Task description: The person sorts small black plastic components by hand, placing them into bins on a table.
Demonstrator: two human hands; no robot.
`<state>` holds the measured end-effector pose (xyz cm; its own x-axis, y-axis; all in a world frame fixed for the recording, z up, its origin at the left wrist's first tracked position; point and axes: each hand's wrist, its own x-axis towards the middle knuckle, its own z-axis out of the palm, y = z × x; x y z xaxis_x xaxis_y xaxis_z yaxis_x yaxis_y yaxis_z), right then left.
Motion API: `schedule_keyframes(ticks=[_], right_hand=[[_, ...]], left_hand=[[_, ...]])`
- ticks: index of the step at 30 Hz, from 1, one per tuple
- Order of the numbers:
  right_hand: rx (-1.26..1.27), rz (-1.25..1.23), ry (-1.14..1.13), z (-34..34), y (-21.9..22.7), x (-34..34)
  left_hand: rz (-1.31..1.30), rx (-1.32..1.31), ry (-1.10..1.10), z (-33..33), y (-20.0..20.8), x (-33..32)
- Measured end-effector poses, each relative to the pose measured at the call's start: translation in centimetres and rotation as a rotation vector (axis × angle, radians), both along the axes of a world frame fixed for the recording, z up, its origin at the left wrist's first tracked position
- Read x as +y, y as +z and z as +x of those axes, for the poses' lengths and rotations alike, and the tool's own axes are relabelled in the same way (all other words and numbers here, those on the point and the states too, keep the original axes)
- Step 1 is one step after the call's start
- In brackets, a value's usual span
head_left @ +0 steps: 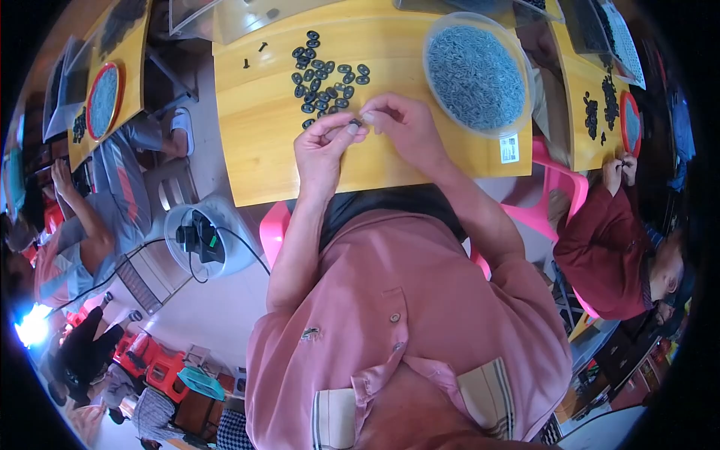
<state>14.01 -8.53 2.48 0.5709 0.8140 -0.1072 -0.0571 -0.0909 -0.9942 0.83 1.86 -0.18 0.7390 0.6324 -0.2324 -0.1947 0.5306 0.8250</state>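
Observation:
My left hand is raised over the near part of the table, its thumb and fingers pinched on a small black piece. Close beside it, my right hand has its thumb and forefinger pressed together; whatever lies between them is too small to make out. Just beyond my hands, many loose black oval pieces with two holes each are spread on the yellow table. A round clear tub stands right of them, filled with small silvery metal pins or screws.
Two small dark parts lie at the table's far left. Clear bins line the far edge. Pink chairs stand at right, and a bucket with black devices is on the left. Other people sit at tables on both sides.

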Motion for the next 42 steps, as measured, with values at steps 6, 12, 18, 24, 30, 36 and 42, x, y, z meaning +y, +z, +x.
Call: schedule_keyframes(ticks=[6, 12, 18, 24, 30, 36, 42], right_hand=[[0.118, 0.028, 0.029, -0.1, 0.3, 0.0], [-0.046, -0.029, -0.018, -0.4, -0.1, -0.1], [-0.221, -0.041, -0.034, -0.6, -0.4, -0.1], [-0.318, -0.077, -0.038, -0.8, -0.4, 0.3], [-0.327, -0.146, -0.01, 0.0, 1.6, 0.9], [-0.717, -0.142, -0.082, 1.8, 0.5, 2.9], [-1.007, -0.227, 0.11, 2.1, 0.1, 3.6]], left_hand=[[-0.019, -0.003, 0.0, 0.1, 0.4, -0.2], [0.048, 0.045, 0.011, 0.2, 0.6, -0.5], [0.116, 0.095, 0.046, 0.4, 0.7, -1.0], [0.126, 0.096, 0.08, 0.4, 0.5, -1.0], [0.112, 0.045, 0.153, 0.1, -0.1, -1.0], [-0.05, -0.118, 0.351, 0.0, -0.2, -0.8], [-0.052, -0.122, 0.341, 0.1, 0.0, -0.9]])
